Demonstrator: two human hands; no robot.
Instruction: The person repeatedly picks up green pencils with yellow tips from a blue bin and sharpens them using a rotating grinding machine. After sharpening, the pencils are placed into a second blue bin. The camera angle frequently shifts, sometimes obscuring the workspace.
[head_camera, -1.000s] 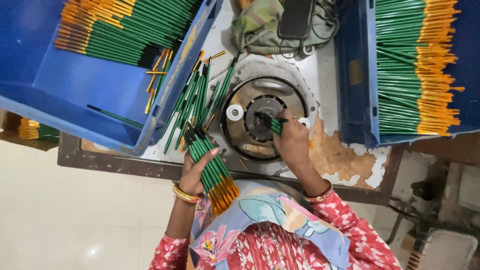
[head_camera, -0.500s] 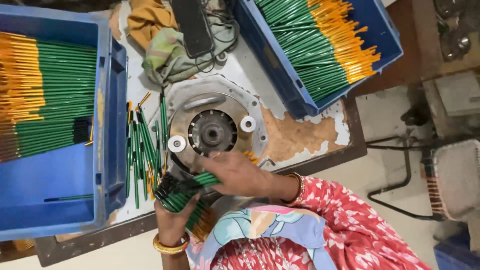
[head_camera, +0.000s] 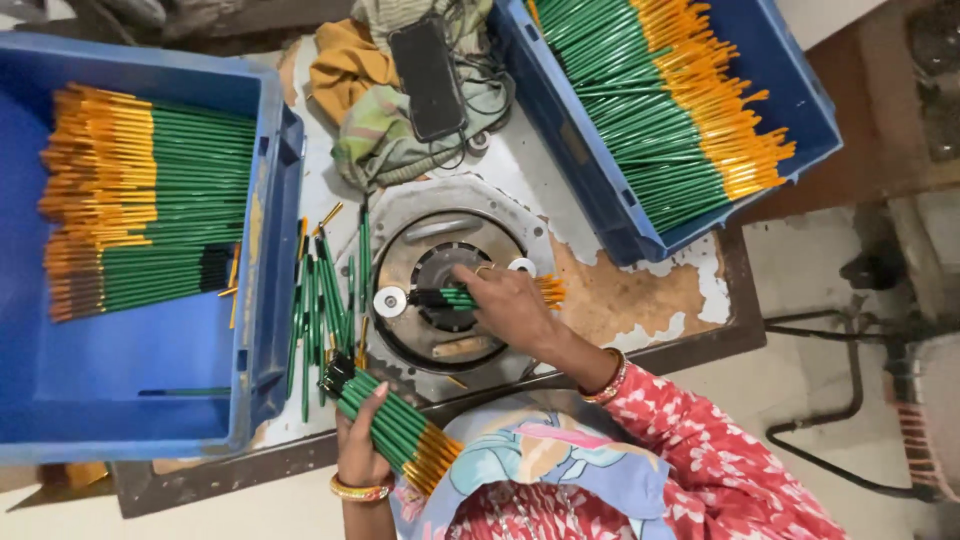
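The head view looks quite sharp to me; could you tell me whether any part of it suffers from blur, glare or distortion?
In the head view, light is soft and even, with no harsh glare; the right hand at the round machine and the left hand gripping the pencil bundle are slightly soft; the blue crates bow and lean outward, a wide-angle effect.

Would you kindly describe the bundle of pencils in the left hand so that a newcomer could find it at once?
Start at the round metal machine mid-table, then drop to the table's near edge. There the left hand grips a bundle of green pencils, dark tips towards the machine. Unlike the loose pencils beside it, these are clasped together.
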